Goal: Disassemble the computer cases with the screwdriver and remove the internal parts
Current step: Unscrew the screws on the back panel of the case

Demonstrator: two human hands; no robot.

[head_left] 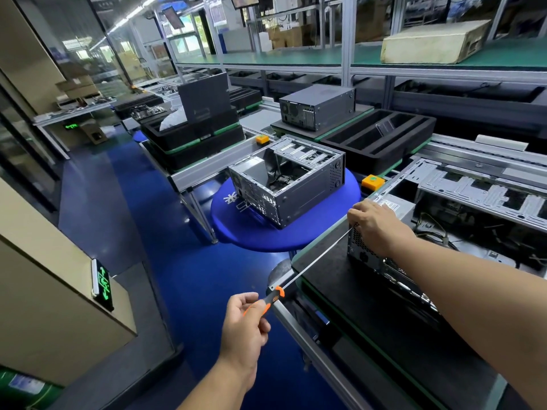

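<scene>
Fingers of the left hand (242,318) curl round the screwdriver (299,276), its tip at the near computer case (384,267), whose top corner the right hand (377,224) grips.

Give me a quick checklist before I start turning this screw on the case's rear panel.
1. Screwdriver gripped: ok, the left hand holds the orange and black handle.
2. Tip seated in a screw head: cannot tell, the right hand covers the tip at the upper rear corner of the open case.
3. Case steadied: ok, the right hand rests on that corner.
4. Case flat on the black mat: ok.
5. Shaft path clear: ok, nothing crosses it between handle and case.
6. Loose cables clear of the screw: cannot tell, they lie inside the case behind the hand.
</scene>
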